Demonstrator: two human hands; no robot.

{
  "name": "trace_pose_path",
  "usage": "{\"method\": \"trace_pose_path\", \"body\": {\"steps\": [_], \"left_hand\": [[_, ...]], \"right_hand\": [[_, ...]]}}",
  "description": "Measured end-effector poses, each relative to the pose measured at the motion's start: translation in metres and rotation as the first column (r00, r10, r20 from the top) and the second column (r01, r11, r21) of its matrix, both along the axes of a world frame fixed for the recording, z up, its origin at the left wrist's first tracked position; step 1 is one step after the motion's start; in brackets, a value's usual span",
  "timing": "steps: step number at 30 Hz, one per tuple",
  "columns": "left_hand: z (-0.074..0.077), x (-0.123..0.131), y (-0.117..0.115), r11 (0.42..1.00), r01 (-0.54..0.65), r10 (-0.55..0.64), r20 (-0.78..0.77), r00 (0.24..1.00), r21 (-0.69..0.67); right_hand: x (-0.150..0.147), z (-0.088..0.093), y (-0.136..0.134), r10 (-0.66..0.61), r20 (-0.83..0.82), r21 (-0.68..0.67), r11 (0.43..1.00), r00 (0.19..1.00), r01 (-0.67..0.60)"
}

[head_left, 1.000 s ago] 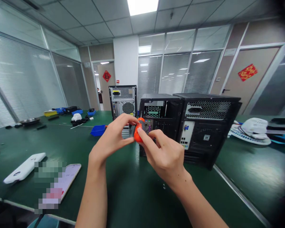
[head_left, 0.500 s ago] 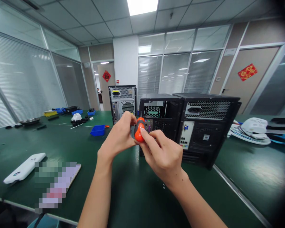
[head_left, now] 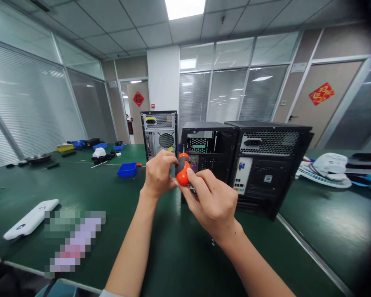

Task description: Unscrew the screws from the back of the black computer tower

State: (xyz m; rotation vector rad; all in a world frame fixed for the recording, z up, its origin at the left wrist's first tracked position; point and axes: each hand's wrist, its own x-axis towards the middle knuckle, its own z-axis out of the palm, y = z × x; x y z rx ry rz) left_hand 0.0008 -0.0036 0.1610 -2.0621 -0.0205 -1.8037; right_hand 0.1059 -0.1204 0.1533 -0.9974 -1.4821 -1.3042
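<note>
A screwdriver (head_left: 183, 169) with an orange and dark grey handle points away from me, its shaft towards the left rear edge of the middle black computer case (head_left: 210, 128). My right hand (head_left: 212, 194) grips the butt end of the handle between thumb and fingers. Against the handle's left side, my left hand (head_left: 160, 173) is closed, with thumb and fingertips on it. The case's back has an open bay above its port panel. The tip of the shaft is too small to make out.
Another black computer case (head_left: 270, 144) stands right of the middle one, and a silver-backed case (head_left: 159, 123) behind on the left. A blue tray (head_left: 127, 170), a white device (head_left: 31, 219) and a blurred-out phone lie leftwards. A white fan (head_left: 329, 167) lies at right.
My left hand has turned and shifted slightly right, its wrist more upright against the handle. The right hand keeps its grip, and the screwdriver has barely moved.
</note>
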Motion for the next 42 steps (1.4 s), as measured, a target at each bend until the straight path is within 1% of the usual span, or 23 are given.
{"method": "trace_pose_path", "body": {"steps": [5, 9, 12, 17, 22, 31, 42], "left_hand": [[-0.014, 0.01, 0.009, 1.0, 0.022, -0.024, 0.124, 0.992, 0.021], [-0.024, 0.015, 0.013, 1.0, 0.001, -0.001, 0.163, 0.987, -0.004], [-0.027, 0.017, 0.014, 1.0, -0.008, 0.013, 0.188, 0.982, -0.024], [-0.027, 0.018, 0.014, 0.998, 0.064, -0.064, 0.211, 0.975, 0.006], [-0.025, 0.017, 0.013, 0.999, 0.043, -0.043, 0.208, 0.977, 0.004], [-0.018, 0.015, 0.013, 0.985, 0.085, -0.115, 0.206, 0.972, 0.151], [-0.016, 0.011, 0.013, 0.989, 0.084, -0.103, 0.159, 0.982, 0.123]], "right_hand": [[0.0, -0.001, 0.001, -0.009, -0.008, 0.004, 1.0, 1.0, 0.009], [-0.001, -0.001, 0.001, -0.008, -0.012, 0.001, 1.0, 1.0, 0.008], [-0.001, -0.001, 0.001, 0.0, -0.011, 0.003, 1.0, 1.0, 0.0], [-0.001, -0.001, 0.002, 0.019, -0.004, 0.005, 1.0, 1.0, -0.019], [-0.001, -0.002, 0.002, 0.023, -0.008, -0.001, 1.0, 1.0, -0.023], [-0.001, -0.001, -0.001, -0.005, -0.018, -0.044, 0.999, 1.0, 0.004], [0.0, 0.007, -0.011, -0.028, -0.026, -0.091, 0.995, 0.999, 0.025]]}}
